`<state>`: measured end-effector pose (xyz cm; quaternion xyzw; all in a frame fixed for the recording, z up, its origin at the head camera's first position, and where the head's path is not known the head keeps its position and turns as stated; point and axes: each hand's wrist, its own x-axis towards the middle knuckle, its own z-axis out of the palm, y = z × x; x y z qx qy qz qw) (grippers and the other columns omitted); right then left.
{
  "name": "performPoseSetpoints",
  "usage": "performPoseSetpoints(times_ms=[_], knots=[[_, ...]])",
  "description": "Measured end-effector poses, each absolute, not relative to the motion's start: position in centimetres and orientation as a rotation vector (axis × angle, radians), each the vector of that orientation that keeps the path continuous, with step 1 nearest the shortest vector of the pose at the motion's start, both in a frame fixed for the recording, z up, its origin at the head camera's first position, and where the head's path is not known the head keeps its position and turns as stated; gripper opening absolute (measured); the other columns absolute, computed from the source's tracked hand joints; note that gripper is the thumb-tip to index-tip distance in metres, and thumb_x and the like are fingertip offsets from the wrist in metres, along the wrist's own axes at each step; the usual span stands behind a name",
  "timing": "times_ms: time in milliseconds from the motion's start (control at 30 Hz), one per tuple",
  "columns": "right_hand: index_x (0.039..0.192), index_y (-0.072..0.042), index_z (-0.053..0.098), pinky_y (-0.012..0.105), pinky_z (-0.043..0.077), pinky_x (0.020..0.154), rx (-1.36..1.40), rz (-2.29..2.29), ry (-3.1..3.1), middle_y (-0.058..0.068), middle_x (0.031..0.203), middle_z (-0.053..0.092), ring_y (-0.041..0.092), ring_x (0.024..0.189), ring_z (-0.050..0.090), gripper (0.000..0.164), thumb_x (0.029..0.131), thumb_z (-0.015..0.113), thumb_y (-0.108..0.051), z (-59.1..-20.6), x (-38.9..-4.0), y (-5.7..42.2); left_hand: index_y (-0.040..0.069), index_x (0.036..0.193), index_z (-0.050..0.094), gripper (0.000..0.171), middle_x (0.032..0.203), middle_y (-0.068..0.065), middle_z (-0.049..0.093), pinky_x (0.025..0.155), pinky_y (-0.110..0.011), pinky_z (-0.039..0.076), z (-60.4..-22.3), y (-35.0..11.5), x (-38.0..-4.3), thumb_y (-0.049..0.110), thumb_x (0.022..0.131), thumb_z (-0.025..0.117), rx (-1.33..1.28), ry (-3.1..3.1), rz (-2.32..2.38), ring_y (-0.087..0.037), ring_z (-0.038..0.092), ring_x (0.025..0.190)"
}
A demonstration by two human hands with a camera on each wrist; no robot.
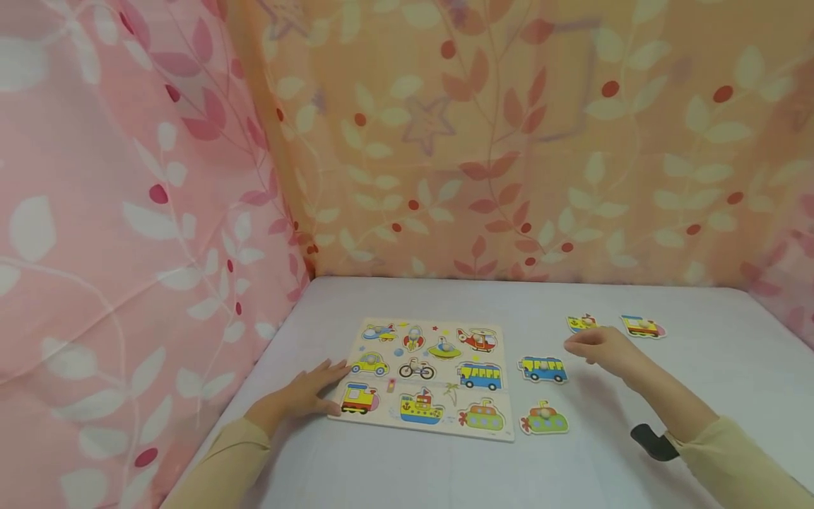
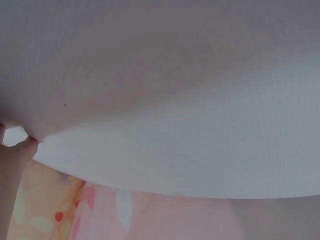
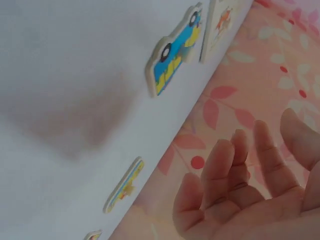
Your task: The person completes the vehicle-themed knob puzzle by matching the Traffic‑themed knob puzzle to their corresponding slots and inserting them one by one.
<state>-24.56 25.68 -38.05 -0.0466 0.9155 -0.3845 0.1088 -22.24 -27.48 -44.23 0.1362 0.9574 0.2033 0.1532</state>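
Observation:
A wooden peg puzzle board (image 1: 445, 375) with vehicle pictures lies flat on the table. My left hand (image 1: 305, 393) rests at its left edge, fingers spread near the car and train pictures. Small knobs show on the upper pictures and the car and bicycle; the board's bus, train, boat and submarine pictures show none. My right hand (image 1: 607, 351) hovers right of a loose bus piece (image 1: 543, 369), just in front of a boat piece (image 1: 580, 324) that it partly overlaps. In the right wrist view its fingers (image 3: 217, 165) are loosely bent, holding nothing.
A loose submarine piece (image 1: 545, 422) lies right of the board's lower corner. Farther back at the right is a train piece (image 1: 642, 326). A black strap-like object (image 1: 655, 443) shows by the right forearm. Patterned cloth walls (image 1: 509, 141) border the white table (image 1: 407, 466).

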Motion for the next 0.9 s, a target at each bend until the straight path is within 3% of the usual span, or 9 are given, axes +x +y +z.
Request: performPoseSetpoints(times_ms=[167,367,567,900], knots=[[0.124,0.004,0.060,0.045,0.049,0.077,-0.214,-1.161,2.673,0.021,0.111,0.059,0.033,0.100,0.051,0.044,0.092,0.067,-0.026,-38.7,-24.4,25.9,0.017,0.151,0.038,0.085,0.158,-0.005,0.029,0.112,-0.064,0.006,-44.1,-27.4,-22.3,0.038,0.079,0.078,0.383,2.744,0.567,-0.035,0.010,0.147],[0.129,-0.002,0.059,0.050,0.048,0.081,-0.223,-1.142,2.626,0.031,0.126,0.052,0.039,0.107,0.052,0.048,0.089,0.070,-0.025,-39.7,-25.5,25.5,0.017,0.151,0.038,0.085,0.158,-0.006,0.029,0.112,-0.064,0.006,-44.1,-27.4,-22.3,0.038,0.078,0.078,0.375,2.740,0.569,-0.035,0.010,0.147],[0.128,-0.011,0.064,0.058,0.046,0.090,-0.295,-1.057,2.549,0.025,0.131,0.053,0.041,0.116,0.050,0.046,0.087,0.072,-0.031,-41.5,-27.7,25.7,0.014,0.150,0.038,0.086,0.158,-0.009,0.029,0.111,-0.066,0.006,-44.3,-27.4,-22.4,0.037,0.078,0.079,0.396,2.744,0.569,-0.037,0.010,0.146],[0.113,-0.011,0.071,0.060,0.037,0.099,-0.301,-0.982,2.474,0.016,0.125,0.060,0.037,0.116,0.048,0.030,0.085,0.075,-0.020,-42.8,-29.9,26.0,0.014,0.150,0.038,0.086,0.158,-0.008,0.028,0.112,-0.065,0.006,-44.4,-27.4,-22.5,0.037,0.078,0.079,0.396,2.743,0.574,-0.038,0.009,0.146]])
